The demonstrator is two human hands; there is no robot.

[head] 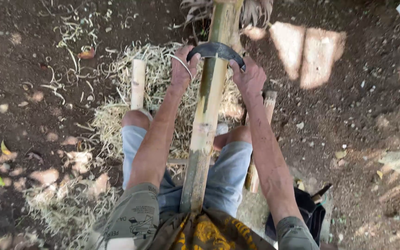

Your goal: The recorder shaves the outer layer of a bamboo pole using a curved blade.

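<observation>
A long green-brown bamboo pole [207,106] runs from my lap out over the ground between my knees. A dark curved blade [215,49] lies across the pole near its far end. My left hand [182,68] grips the blade's left end. My right hand [248,78] grips its right end. A thin pale shaving [181,62] curls over my left hand. Part of the pole's skin is scraped pale below the blade.
A heap of pale bamboo shavings [116,111] covers the dirt under my knees. A short bamboo piece [138,83] stands to the left, another [260,139] lies by my right leg. A dark bag [306,208] sits at lower right. Dark soil surrounds.
</observation>
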